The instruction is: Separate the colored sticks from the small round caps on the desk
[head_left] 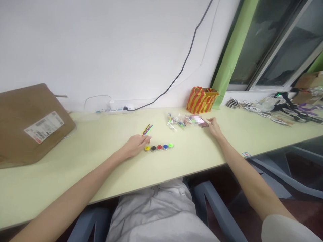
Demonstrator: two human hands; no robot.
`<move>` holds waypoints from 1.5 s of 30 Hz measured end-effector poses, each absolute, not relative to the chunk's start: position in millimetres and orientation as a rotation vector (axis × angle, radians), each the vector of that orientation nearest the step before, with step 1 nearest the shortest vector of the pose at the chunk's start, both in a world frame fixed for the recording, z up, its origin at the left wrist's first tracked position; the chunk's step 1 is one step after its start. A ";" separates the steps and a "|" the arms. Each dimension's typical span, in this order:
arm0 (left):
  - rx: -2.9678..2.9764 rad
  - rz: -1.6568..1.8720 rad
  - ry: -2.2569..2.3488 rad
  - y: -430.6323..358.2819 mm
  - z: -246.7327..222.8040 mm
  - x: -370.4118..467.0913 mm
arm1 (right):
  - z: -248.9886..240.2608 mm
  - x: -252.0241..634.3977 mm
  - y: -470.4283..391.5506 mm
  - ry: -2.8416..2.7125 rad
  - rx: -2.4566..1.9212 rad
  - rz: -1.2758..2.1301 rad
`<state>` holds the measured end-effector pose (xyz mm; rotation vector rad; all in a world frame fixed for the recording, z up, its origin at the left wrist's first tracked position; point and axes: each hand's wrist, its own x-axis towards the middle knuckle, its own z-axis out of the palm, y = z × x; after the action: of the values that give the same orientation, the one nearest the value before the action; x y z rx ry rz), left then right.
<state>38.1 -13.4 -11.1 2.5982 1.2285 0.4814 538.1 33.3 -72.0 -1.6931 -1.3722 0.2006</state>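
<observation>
My left hand [137, 144] is closed near a small bunch of coloured sticks [147, 129], its fingers at their lower end. Just right of its fingertips, a row of small round pieces sits on the table: yellow [147, 148], black [153, 148], red [159, 147], blue [165, 147] and green [170, 145]. My right hand [213, 126] pinches or touches the right end of a phone-like flat object [202, 123], partly blurred out. Beside that object lies a heap of clear bags with colourful small parts [179, 121].
The pale table [121, 178] runs along the wall. A cardboard box [30, 124] stands at left, a power strip [117, 110] at the wall. A striped bag [202, 101] stands behind the heap. Wheels and black frames [285, 107] lie far right; chairs are below the front edge.
</observation>
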 end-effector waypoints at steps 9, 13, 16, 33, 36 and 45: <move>2.579 0.480 1.241 -15.7 -7.4 39.2 | -69.4 535.8 32.1 -1.323 -1.704 0.283; 2.574 0.479 1.246 -15.5 -7.5 38.8 | -70.1 535.2 39.4 -1.366 -1.708 0.349; 2.580 0.480 1.234 -14.6 -8.6 38.5 | -72.2 536.8 42.5 -1.367 -1.682 0.334; 2.592 0.461 1.220 -13.4 -10.3 37.2 | -77.8 537.8 42.7 -1.280 -1.614 -0.073; 2.606 0.448 1.208 -12.9 -10.9 37.1 | -75.6 526.9 40.6 -1.310 -1.603 -0.132; 2.620 0.429 1.201 -11.3 -11.7 34.9 | -60.4 430.4 47.2 -1.821 -1.482 -0.209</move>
<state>34.9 -11.3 -11.7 2.6203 1.2012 0.4291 430.4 47.2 -60.4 -1.4816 -1.8210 -0.2094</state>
